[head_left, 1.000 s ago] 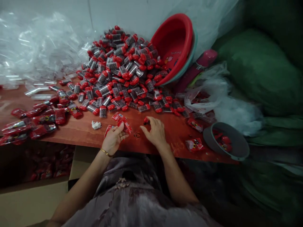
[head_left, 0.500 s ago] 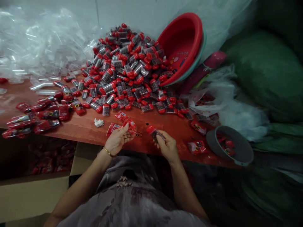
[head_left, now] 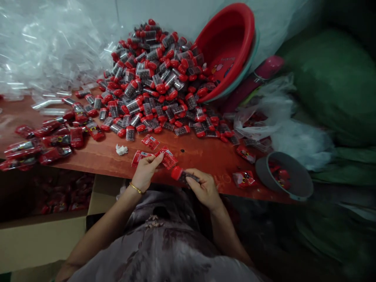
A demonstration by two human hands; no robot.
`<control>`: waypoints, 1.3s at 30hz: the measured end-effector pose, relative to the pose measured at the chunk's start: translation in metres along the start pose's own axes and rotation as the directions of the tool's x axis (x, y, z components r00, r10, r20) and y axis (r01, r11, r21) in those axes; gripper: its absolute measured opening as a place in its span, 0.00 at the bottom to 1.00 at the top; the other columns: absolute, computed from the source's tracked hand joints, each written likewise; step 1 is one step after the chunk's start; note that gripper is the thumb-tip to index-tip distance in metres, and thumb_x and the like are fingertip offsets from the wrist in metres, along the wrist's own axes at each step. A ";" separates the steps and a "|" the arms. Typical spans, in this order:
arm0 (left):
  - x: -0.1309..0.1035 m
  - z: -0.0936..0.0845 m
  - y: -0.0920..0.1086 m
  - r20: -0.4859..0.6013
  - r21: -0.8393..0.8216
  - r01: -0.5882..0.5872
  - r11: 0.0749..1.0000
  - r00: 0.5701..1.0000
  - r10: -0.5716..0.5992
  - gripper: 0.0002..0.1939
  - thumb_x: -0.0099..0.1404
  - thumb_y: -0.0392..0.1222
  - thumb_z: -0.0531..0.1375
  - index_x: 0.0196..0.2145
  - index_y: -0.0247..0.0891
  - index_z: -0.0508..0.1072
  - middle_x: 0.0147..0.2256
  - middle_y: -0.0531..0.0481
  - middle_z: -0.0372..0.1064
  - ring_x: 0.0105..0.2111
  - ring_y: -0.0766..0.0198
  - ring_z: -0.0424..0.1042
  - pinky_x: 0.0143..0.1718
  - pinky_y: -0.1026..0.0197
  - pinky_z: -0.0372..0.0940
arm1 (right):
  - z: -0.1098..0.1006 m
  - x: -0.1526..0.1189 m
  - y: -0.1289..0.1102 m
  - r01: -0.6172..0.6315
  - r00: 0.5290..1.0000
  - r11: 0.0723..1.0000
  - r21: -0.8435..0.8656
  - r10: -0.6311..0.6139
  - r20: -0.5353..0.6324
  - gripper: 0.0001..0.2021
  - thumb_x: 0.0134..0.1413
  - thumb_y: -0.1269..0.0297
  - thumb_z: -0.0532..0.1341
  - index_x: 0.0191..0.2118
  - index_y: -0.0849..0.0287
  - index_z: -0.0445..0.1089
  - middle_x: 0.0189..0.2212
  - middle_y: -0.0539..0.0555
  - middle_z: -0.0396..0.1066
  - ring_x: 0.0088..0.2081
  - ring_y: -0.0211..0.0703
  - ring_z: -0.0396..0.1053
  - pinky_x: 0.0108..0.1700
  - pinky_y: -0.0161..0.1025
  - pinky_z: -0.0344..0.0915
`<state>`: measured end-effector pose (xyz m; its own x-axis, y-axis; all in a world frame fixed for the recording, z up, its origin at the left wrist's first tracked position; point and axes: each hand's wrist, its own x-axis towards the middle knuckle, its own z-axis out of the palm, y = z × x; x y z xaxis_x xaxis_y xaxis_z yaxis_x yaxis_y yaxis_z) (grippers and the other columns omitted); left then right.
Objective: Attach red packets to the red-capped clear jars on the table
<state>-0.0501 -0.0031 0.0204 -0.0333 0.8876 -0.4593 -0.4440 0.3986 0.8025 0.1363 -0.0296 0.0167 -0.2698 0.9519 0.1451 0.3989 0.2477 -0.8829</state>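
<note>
- Tabletop, reddish brown, runs across the middle of my remote view.
- Beyond it on the left, I see a glossy mass of clear plastic.
- At its centre rises a heap of clear, dark-filled tubes with red ends.
- Below the table's left edge stands a cardboard box with red items inside.
- A red basin tilts on its side, right of the heap.
- Plump red packs lie in a cluster at the table's left.
- A grey bowl holding red pieces sits near the right edge.
- The left hand — gold bangle at the wrist — pinches a flat red packet between thumb and fingers.
- The right hand grips a red-capped tube, cap pointing left, just beside that packet; I cannot tell whether they touch.
- Two loose flat packets lie near the left hand.
- A crumpled white scrap rests left of them.
</note>
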 end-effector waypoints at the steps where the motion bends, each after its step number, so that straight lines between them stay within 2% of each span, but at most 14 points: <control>1: 0.000 0.000 0.000 0.007 0.009 -0.021 1.000 1.000 0.021 0.17 0.42 0.51 0.70 0.23 0.34 0.77 0.24 0.50 0.75 0.25 0.66 0.71 0.31 0.63 0.67 | 0.001 0.000 0.000 -0.013 1.000 1.000 0.011 0.013 0.004 0.10 0.53 0.63 0.55 0.31 0.59 0.72 0.20 0.48 0.68 0.22 0.35 0.63 0.26 0.32 0.59; 4: 0.001 -0.002 -0.003 0.045 0.084 -0.129 0.988 0.991 0.126 0.16 0.45 0.51 0.69 0.25 0.35 0.78 0.24 0.50 0.75 0.26 0.66 0.70 0.33 0.63 0.66 | 0.002 0.002 -0.002 -0.064 0.998 0.995 0.075 0.062 0.025 0.10 0.52 0.62 0.55 0.30 0.59 0.73 0.20 0.48 0.68 0.21 0.35 0.63 0.24 0.31 0.59; 7: 0.004 -0.008 -0.009 0.072 0.221 -0.251 0.943 0.968 0.241 0.14 0.50 0.50 0.67 0.27 0.35 0.79 0.25 0.51 0.74 0.26 0.66 0.68 0.33 0.62 0.65 | 0.004 0.004 -0.002 -0.174 0.984 0.967 0.185 0.166 0.058 0.11 0.51 0.61 0.56 0.30 0.60 0.73 0.18 0.48 0.66 0.18 0.33 0.60 0.20 0.30 0.56; 11: 0.006 -0.013 -0.014 0.109 0.293 -0.317 0.902 0.948 0.298 0.13 0.54 0.49 0.64 0.27 0.36 0.79 0.26 0.51 0.74 0.27 0.65 0.68 0.34 0.62 0.64 | 0.009 0.004 0.003 -0.291 0.956 0.899 0.327 0.283 0.074 0.13 0.50 0.56 0.56 0.31 0.60 0.72 0.15 0.46 0.62 0.15 0.33 0.59 0.15 0.29 0.51; 14: 0.003 -0.010 -0.014 0.120 0.225 -0.302 0.926 0.952 0.281 0.14 0.54 0.50 0.64 0.28 0.35 0.78 0.27 0.51 0.74 0.28 0.66 0.68 0.35 0.62 0.64 | 0.014 0.002 0.005 -0.281 0.959 0.899 0.336 0.280 0.055 0.13 0.50 0.56 0.57 0.33 0.60 0.72 0.15 0.46 0.62 0.15 0.32 0.58 0.16 0.29 0.51; 18: -0.003 0.001 -0.012 0.089 0.077 -0.212 0.974 0.975 0.205 0.17 0.45 0.48 0.70 0.31 0.35 0.76 0.28 0.52 0.74 0.27 0.68 0.68 0.33 0.65 0.64 | 0.021 -0.001 0.007 -0.241 0.969 0.921 0.307 0.244 0.028 0.14 0.55 0.55 0.55 0.36 0.60 0.72 0.17 0.46 0.62 0.17 0.31 0.57 0.18 0.29 0.53; 23: -0.005 0.009 -0.017 0.022 -0.032 -0.081 0.996 0.996 0.082 0.22 0.35 0.46 0.73 0.26 0.35 0.71 0.19 0.59 0.67 0.19 0.75 0.61 0.25 0.68 0.60 | 0.031 -0.003 0.013 -0.166 0.981 0.948 0.272 0.186 -0.047 0.14 0.59 0.54 0.53 0.37 0.58 0.69 0.21 0.47 0.64 0.19 0.31 0.59 0.21 0.30 0.57; 26: -0.004 0.010 -0.021 -0.005 -0.054 -0.066 0.996 0.998 0.066 0.23 0.33 0.46 0.74 0.24 0.34 0.70 0.20 0.58 0.67 0.20 0.74 0.63 0.26 0.68 0.61 | 0.039 -0.003 0.016 -0.134 0.977 0.967 0.219 0.166 -0.131 0.14 0.59 0.55 0.53 0.41 0.58 0.68 0.22 0.47 0.66 0.22 0.33 0.62 0.24 0.30 0.59; 29: -0.003 0.010 -0.024 0.007 -0.091 -0.033 0.995 0.999 0.034 0.22 0.36 0.47 0.73 0.24 0.34 0.70 0.21 0.55 0.69 0.22 0.72 0.65 0.27 0.68 0.61 | 0.045 -0.002 0.015 -0.192 0.967 0.927 0.321 0.235 -0.098 0.15 0.60 0.53 0.52 0.42 0.58 0.67 0.20 0.46 0.64 0.19 0.32 0.60 0.21 0.30 0.57; 32: -0.003 0.009 -0.025 0.027 -0.112 -0.042 0.993 0.999 0.045 0.20 0.42 0.52 0.71 0.22 0.33 0.70 0.18 0.57 0.64 0.19 0.75 0.60 0.23 0.69 0.57 | 0.051 0.000 0.012 -0.255 0.958 0.857 0.448 0.288 -0.005 0.16 0.60 0.50 0.51 0.39 0.58 0.65 0.18 0.44 0.61 0.16 0.29 0.55 0.17 0.29 0.53; 37: -0.006 0.010 -0.032 0.113 -0.069 -0.076 0.995 0.990 0.084 0.20 0.45 0.54 0.69 0.24 0.33 0.71 0.19 0.56 0.67 0.18 0.74 0.62 0.21 0.69 0.58 | 0.064 -0.001 0.008 -0.190 0.958 0.836 0.515 0.272 -0.088 0.15 0.59 0.50 0.52 0.39 0.57 0.63 0.21 0.44 0.62 0.15 0.28 0.53 0.17 0.29 0.54; 39: -0.008 0.010 -0.035 0.141 -0.032 -0.070 0.997 0.987 0.073 0.20 0.48 0.56 0.67 0.22 0.34 0.69 0.16 0.57 0.63 0.14 0.73 0.59 0.17 0.68 0.55 | 0.069 -0.002 0.008 -0.187 0.945 0.813 0.551 0.301 -0.124 0.14 0.60 0.50 0.50 0.39 0.56 0.62 0.21 0.43 0.60 0.15 0.28 0.51 0.17 0.29 0.54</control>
<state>-0.0248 -0.0222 -0.0002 0.0606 0.9381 -0.3410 -0.4690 0.3283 0.8199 0.0793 -0.0423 -0.0216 -0.0258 0.9970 -0.0734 -0.1085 -0.0758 -0.9912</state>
